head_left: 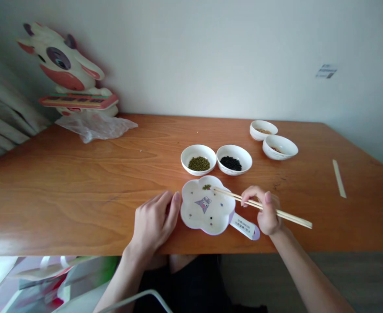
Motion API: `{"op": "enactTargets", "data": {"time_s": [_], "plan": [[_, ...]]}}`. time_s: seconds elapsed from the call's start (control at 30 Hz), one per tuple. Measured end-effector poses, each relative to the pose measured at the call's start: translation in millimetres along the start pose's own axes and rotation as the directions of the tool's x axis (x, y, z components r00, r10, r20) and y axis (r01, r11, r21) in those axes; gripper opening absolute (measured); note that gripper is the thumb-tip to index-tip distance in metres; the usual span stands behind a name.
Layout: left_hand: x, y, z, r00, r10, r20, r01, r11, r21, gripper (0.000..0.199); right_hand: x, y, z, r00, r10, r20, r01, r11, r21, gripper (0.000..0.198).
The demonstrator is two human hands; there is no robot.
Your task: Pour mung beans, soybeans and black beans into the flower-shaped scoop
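- We centre the clock on the flower-shaped plate (pixel 191 217), on the table (pixel 80 191); green beans (pixel 206 187) lie at its 12 o'clock.
- At 12 o'clock beyond it, we see a white bowl (pixel 185 154) of green beans; at 1 o'clock, another (pixel 246 154) of black beans.
- Towards 1 and 2 o'clock, two farther bowls hold tan and reddish-brown contents (mostly screened by the nearer rim in the second).
- At 3 o'clock, the right hand (pixel 266 211) has its fingers clamped on chopsticks (pixel 292 218); we cannot tell whether their tips grip a bean.
- At 9 o'clock, the left hand (pixel 154 221) rests beside the plate; its curled fingers are partly hidden, so we cannot tell whether they are closed.
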State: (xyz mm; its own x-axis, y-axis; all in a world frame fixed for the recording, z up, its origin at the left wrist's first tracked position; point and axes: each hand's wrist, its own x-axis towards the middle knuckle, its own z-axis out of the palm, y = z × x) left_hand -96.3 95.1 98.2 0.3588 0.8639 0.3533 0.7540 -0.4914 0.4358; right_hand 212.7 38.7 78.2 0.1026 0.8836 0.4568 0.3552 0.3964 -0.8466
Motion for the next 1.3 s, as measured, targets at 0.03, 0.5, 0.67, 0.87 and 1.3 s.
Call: {"op": "enactTargets", "data": {"time_s": [0.03, 0.5, 0.67, 0.87, 1.3], "plan": [[3, -3, 2, 0.997, -0.046, 0.060, 0.045, 0.999, 0.026, 0.037, -1, 2, 0, 1.000, 0.001, -0.007, -0.001, 1.000, 0.005, 0.063], [-1, -6, 5, 0.979, 0.005, 0.203, 0.006, 0.999, -0.051, 0.040, -9, 4, -2, 0.999, -0.007, -0.038, 0.008, 1.000, 0.025, 0.062], [0, -4, 5, 0.979, 0.011, 0.202, -0.001, 0.999, -0.048, 0.041, -9, 1, 0, 0.998, -0.010, -0.062, 0.012, 0.999, 0.033, 0.058], [0, -4, 4, 0.982, 0.007, 0.188, 0.006, 0.998, -0.069, 0.042, -9, -2, 0, 0.994, -0.019, -0.109, 0.023, 0.999, 0.031, 0.058], [-1, -5, 5, 0.976, 0.009, 0.216, 0.010, 0.996, -0.090, 0.040, 53, -12, -12, 0.997, -0.021, -0.073, 0.030, 0.991, 0.132, 0.070]]}}
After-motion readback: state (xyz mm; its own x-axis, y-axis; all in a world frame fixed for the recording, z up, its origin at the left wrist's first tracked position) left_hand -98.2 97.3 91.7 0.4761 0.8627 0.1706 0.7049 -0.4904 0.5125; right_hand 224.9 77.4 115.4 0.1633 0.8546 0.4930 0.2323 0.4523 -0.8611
